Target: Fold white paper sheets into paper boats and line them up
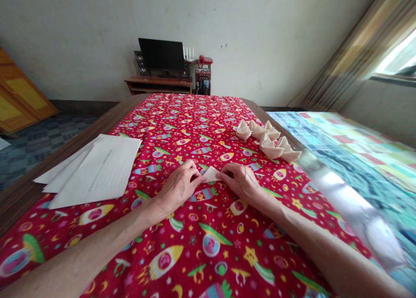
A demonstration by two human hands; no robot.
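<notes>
A small folded piece of white paper [211, 175] lies low over the red patterned cloth, its peak pointing away from me. My left hand [182, 180] pinches its left corner between thumb and fingers. At the opposite corner, my right hand [242, 181] grips it the same way. Several folded paper boats [272, 147] stand in a cluster beyond my right hand, near the table's right side. To the left of my left hand, a fanned stack of paper sheets [102, 170] with faint print rests partly on the cloth.
The red cloth [182, 120] covers most of the brown table [120, 109]. Against the far wall, a monitor [161, 54] with speakers sits on a small desk [159, 82], beside a red telephone [205, 60]. A bed [354, 159] borders the table's right; a wooden cabinet [26, 92] stands left.
</notes>
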